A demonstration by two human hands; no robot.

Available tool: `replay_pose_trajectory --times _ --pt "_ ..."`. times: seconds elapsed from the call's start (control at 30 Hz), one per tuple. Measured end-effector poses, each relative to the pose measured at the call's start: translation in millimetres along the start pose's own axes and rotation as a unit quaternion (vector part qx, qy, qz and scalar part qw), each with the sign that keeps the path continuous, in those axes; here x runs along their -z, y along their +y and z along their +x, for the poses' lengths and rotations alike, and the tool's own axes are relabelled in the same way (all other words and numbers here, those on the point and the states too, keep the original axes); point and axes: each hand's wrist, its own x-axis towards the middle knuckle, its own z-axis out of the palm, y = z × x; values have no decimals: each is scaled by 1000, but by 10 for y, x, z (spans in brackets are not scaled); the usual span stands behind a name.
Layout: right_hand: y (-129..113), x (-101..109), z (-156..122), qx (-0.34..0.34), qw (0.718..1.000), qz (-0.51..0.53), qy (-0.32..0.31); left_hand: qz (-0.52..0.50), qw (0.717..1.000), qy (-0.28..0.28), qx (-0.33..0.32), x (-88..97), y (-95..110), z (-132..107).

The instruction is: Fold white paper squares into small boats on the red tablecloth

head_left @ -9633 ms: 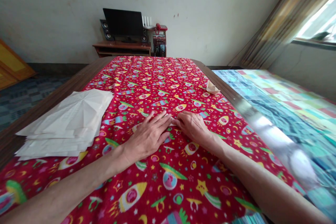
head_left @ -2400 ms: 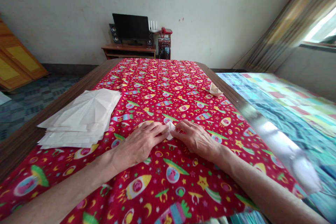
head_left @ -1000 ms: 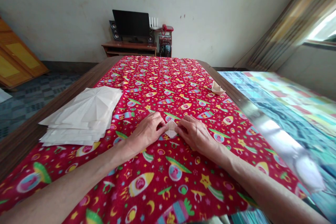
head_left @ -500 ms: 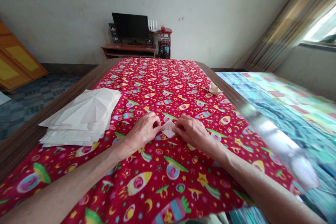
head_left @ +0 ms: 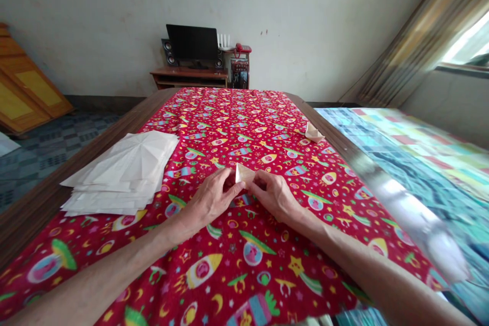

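A small piece of folded paper (head_left: 244,173), pale with a pointed top corner, is held between my two hands above the middle of the red patterned cloth (head_left: 237,249). My left hand (head_left: 214,193) pinches its left side, the thumb lying on the near face. At the right side, the thumb and fingers of my right hand (head_left: 275,192) close on the paper. The fingertips behind it are partly hidden. To the left lies a stack of white paper sheets (head_left: 122,173), the top one creased. A folded paper boat (head_left: 314,133) sits near the cloth's right edge.
Brown table edges (head_left: 336,147) border the cloth. A bed with a patterned cover (head_left: 412,163) stands to the right. Beyond the table's far end are a monitor (head_left: 193,42), speakers and a red telephone (head_left: 243,49). An orange cabinet (head_left: 30,81) is at far left.
The folded paper has gone from a flat diamond shape to a raised, pointed form. My hands have come closer together around it. The view has tilted slightly up.
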Motion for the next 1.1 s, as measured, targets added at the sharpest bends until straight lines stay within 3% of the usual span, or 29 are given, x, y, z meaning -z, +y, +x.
replay_pose_trajectory --times 0.13,0.23,0.33,0.4,0.5,0.57,0.7,1.1 --pt "-53 -14 -17 5 999 25 -48 17 998 64 -20 -39 19 83" --pt "-30 3 -30 22 994 69 -77 61 992 87 -68 42 -33 155" --pt "-8 29 -40 49 996 72 14 145 978 47 -145 169 -46 179" --pt "-1 48 -42 110 991 26 78 195 965 -1 -172 215 -17 161" --pt "26 60 -31 207 973 -70 71 210 962 -41 -169 190 41 112" --pt "65 51 -18 227 966 -117 41 179 971 -39 -151 142 57 89" --pt "148 25 3 218 963 -159 5 127 980 -38 -149 95 -1 73" --pt "112 15 -14 163 971 -170 -45 130 981 -32 -141 50 -215 48"
